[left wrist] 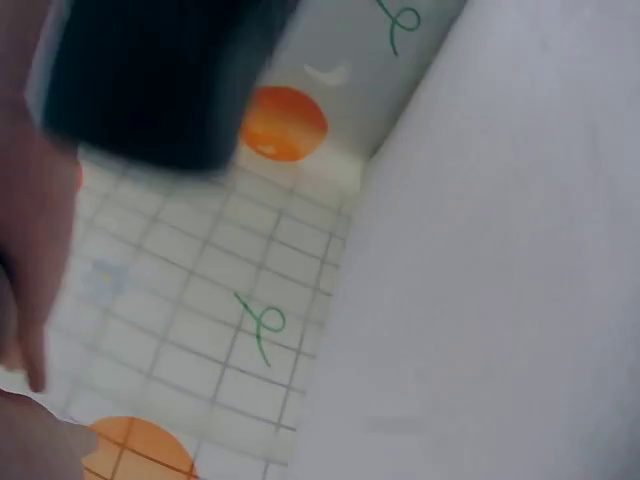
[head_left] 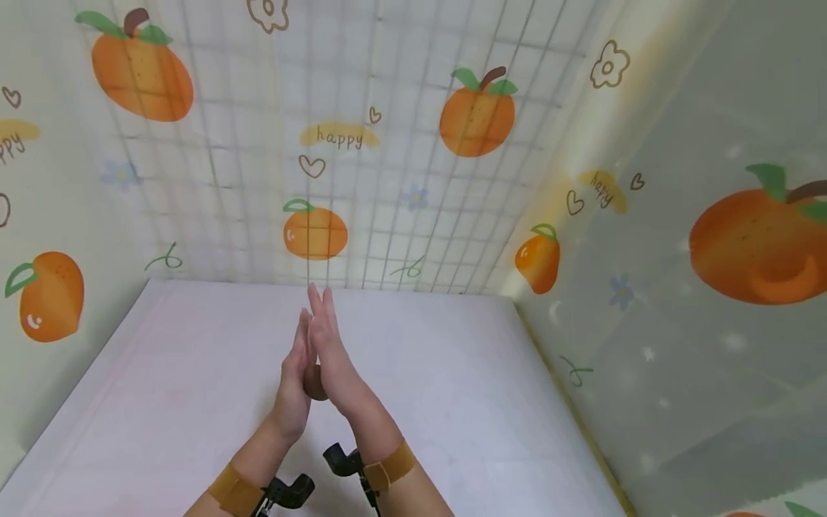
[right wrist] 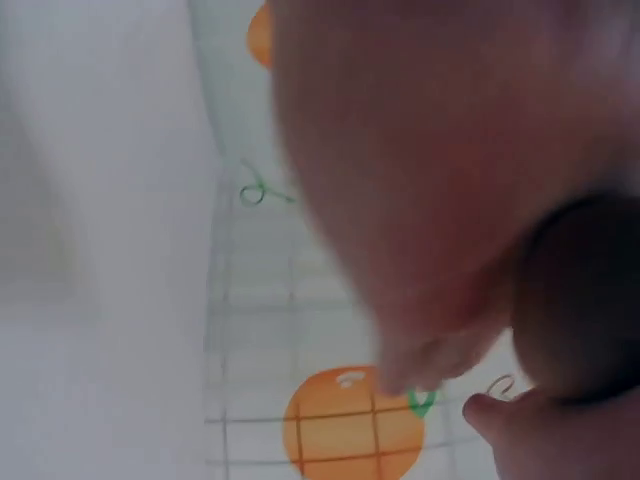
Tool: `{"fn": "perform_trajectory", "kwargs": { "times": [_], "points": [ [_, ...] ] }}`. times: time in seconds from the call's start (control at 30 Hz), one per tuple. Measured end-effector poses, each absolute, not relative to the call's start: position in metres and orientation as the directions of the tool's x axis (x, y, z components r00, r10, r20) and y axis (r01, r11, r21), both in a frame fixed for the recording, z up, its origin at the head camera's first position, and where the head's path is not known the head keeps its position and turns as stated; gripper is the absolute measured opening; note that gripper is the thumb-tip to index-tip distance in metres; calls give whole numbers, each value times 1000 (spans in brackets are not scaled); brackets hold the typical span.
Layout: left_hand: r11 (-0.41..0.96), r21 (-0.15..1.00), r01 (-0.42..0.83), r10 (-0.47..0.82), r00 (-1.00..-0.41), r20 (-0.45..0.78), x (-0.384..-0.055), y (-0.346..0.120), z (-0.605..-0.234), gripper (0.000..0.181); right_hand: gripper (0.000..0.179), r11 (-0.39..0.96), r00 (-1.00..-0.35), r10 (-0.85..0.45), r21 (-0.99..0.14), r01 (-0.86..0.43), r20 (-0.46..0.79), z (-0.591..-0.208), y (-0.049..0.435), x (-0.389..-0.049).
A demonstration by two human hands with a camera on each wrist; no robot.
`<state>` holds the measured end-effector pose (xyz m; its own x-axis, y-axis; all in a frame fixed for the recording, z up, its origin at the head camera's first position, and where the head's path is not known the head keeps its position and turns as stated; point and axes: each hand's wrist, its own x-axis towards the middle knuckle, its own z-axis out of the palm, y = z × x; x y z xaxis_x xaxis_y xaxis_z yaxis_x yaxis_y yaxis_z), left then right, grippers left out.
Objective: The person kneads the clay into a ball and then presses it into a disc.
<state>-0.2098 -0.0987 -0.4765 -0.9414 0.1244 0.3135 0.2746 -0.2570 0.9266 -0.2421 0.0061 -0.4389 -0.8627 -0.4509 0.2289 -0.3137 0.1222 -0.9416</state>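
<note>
Both hands are raised over the white tabletop, palms facing each other with straight fingers pointing away. Between the lower palms of my left hand [head_left: 293,395] and my right hand [head_left: 334,362] sits a brown, rounded, ball-like thing [head_left: 314,383]. Both palms press on it from the sides, and no finger curls round it. The right wrist view shows the same dark ball [right wrist: 580,300] up close, partly cut off by the frame edge. Near the fingertips the hands come close together; whether they touch there I cannot tell.
The white tabletop [head_left: 446,388] stretches under the hands. A wire grid [head_left: 413,165] behind a fruit-print sheet stands at its far edge, with printed curtains [head_left: 646,287] at the sides. Tan straps [head_left: 390,465] hold a black camera [head_left: 342,459] on each wrist.
</note>
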Motion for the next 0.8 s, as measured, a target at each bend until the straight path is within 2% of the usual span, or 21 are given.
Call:
{"fn": "perform_trajectory", "kwargs": {
  "times": [0.1, 0.23, 0.4, 0.57, 0.8],
  "points": [
    [-254, 921, 295, 134, -932, 336, -205, -98, -474, 71, 64, 145, -882, -431, -950, -275, 190, -445, 7, -251],
    [-261, 913, 313, 142, -923, 357, -203, -103, -469, 75, 65, 102, -883, -443, -970, -223, 156, -460, 9, -256],
    [-262, 909, 325, 101, -927, 360, -209, -114, -463, 74, 66, 15, -832, -527, -977, -211, 171, -472, 6, -242],
    [-254, 927, 277, 76, -949, 305, -213, -118, -465, 73, 71, -21, -797, -559, -965, -263, 229, -462, 0, -229],
    [-286, 912, 296, 103, -936, 336, -205, -108, -468, 71, 64, 88, -865, -455, -956, -280, 211, -445, 0, -238]
  ]
}}
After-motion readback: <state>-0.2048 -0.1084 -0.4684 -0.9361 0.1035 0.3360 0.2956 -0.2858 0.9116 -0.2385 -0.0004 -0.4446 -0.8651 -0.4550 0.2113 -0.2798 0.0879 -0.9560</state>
